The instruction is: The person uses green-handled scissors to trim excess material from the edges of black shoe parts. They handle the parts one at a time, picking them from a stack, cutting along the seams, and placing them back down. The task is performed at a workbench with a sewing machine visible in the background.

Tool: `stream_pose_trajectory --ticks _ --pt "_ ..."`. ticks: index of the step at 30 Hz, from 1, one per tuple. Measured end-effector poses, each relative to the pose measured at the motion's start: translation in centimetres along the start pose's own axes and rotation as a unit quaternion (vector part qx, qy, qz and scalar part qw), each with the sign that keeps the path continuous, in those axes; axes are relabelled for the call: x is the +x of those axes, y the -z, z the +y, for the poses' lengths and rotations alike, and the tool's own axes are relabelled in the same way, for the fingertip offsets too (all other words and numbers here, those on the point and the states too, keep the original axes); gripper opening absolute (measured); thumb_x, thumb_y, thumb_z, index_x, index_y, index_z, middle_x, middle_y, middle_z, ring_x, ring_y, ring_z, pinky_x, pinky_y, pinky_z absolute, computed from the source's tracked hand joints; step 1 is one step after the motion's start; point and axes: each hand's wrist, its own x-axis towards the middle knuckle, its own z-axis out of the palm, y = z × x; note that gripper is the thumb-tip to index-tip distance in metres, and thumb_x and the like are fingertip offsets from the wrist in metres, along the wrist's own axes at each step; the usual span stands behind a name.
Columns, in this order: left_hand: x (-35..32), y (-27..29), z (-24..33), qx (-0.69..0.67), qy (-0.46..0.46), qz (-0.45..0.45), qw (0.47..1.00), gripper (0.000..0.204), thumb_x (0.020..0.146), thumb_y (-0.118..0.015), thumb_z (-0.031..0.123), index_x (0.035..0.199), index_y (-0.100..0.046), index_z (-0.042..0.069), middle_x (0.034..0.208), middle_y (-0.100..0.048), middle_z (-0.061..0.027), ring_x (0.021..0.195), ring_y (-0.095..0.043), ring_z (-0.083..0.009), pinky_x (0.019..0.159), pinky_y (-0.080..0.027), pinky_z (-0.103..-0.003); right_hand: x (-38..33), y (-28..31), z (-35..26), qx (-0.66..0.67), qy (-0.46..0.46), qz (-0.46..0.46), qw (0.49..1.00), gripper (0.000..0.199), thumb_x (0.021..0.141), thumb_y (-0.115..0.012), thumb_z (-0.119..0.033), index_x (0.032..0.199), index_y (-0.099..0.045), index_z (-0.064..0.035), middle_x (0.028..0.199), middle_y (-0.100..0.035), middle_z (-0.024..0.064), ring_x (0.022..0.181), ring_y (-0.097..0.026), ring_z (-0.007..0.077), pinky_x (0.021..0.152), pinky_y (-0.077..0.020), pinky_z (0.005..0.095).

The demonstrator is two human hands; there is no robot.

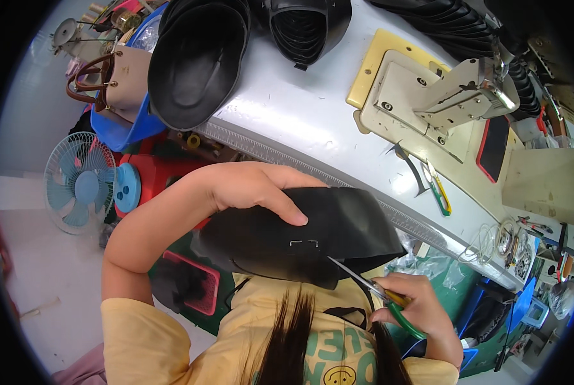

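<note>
A black moulded shell-like piece [345,221] with small white corner marks is held in front of my body, off the table. Over its far side lies my left hand [255,185], closed on it with the thumb pressed on the outer face; the other fingers are partly hidden behind it. My right hand [422,311] grips a pair of scissors [362,279] by green and yellow handles. The scissors point up and left, their tips at the near edge of the black piece, close to the marks. Whether the blades bite into the material I cannot tell.
Nested black shells [200,70] and another stack [300,32] stand on the white table [287,122]. A sewing machine [454,96], a phone [493,149] and other scissors [438,186] lie to the right. A ruler [261,151] edges the table; a fan [82,183] stands left.
</note>
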Motion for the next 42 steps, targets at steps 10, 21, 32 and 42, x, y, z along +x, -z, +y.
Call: stream_pose_trajectory --ticks 10,21,32,42 --pt "3.5 0.5 -3.8 0.039 0.08 -0.101 0.991 0.047 0.075 -0.063 0.004 0.12 -0.048 -0.002 0.108 -0.057 -0.0065 0.097 -0.053 -0.0133 0.085 -0.041 -0.025 -0.5 -1.1 0.6 -0.043 -0.057 -0.037 0.997 0.048 0.058 -0.081 -0.021 0.098 -0.062 -0.0026 0.059 -0.045 0.0066 0.051 -0.042 0.0185 0.047 -0.0337 0.0285" --pt "5.7 0.6 -5.2 0.031 0.154 -0.145 0.977 0.053 0.074 -0.064 0.003 0.124 -0.046 0.001 0.11 -0.058 -0.0075 0.097 -0.054 -0.0132 0.085 -0.042 -0.024 -0.4 -0.8 1.5 -0.073 -0.036 -0.096 0.992 0.045 0.063 -0.079 -0.028 0.096 -0.062 -0.0031 0.061 -0.052 0.007 0.049 -0.052 0.0195 0.047 -0.0406 0.0274" --pt "6.3 -0.4 -5.6 0.046 0.144 -0.155 0.976 0.061 0.073 -0.066 0.005 0.129 -0.042 0.002 0.12 -0.052 -0.0085 0.103 -0.05 -0.0135 0.088 -0.039 -0.023 -0.8 -0.9 3.6 0.149 -0.137 -0.183 0.962 0.046 0.069 -0.076 -0.02 0.107 -0.06 -0.0004 0.075 -0.061 0.0068 0.063 -0.052 0.0064 0.058 -0.0415 0.0213" --pt "5.6 -1.9 -4.7 0.358 -0.029 -0.088 0.929 0.043 0.075 -0.066 0.013 0.11 -0.045 0.0 0.098 -0.058 -0.0104 0.091 -0.056 -0.0219 0.078 -0.044 -0.03 -1.6 -0.8 3.9 0.127 -0.178 -0.189 0.957 0.045 0.072 -0.075 -0.02 0.108 -0.059 0.0006 0.079 -0.062 0.0035 0.07 -0.048 0.0056 0.064 -0.0426 0.022"
